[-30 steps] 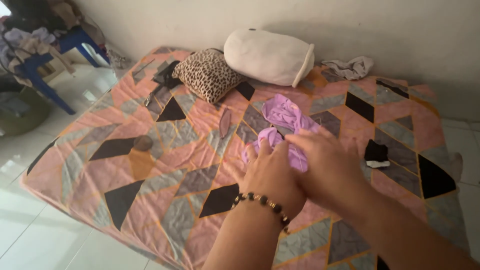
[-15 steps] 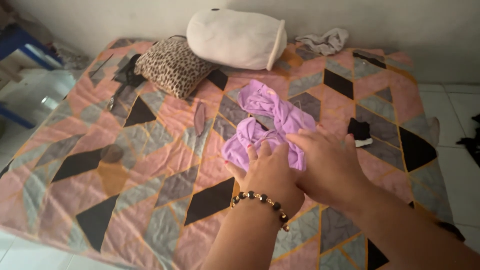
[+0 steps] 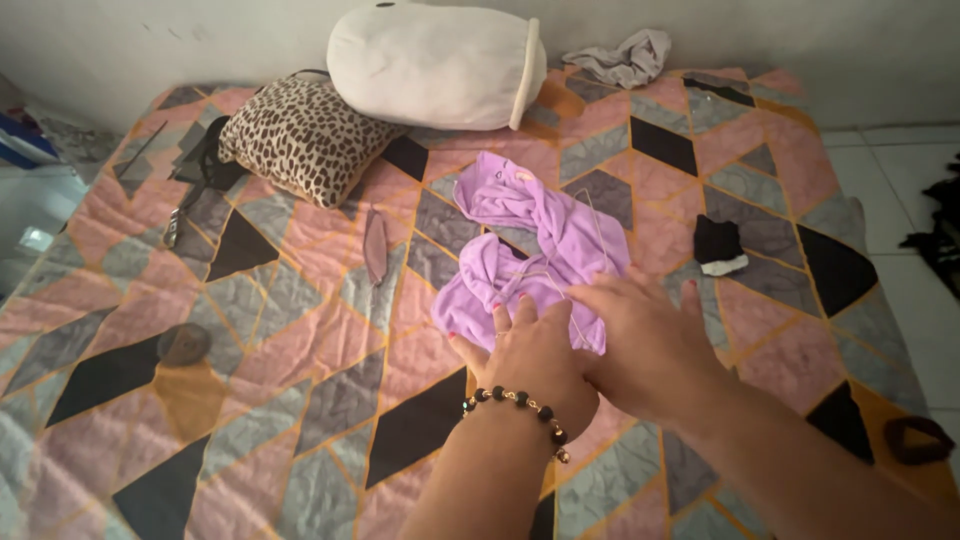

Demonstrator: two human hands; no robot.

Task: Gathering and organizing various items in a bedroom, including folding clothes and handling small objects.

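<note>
roughly diagonal, purple garment (image 3: 540, 240) (crumpled) running upper-left to lower-right, both hands (image 3: 590, 350) spread flat on it

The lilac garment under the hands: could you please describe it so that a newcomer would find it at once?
On the patchwork bedspread, below the white bolster, lies a crumpled lilac garment. The left hand and right hand press on its near edge. It is the only purple cloth there, unlike the leopard-print cushion beside it.
</note>
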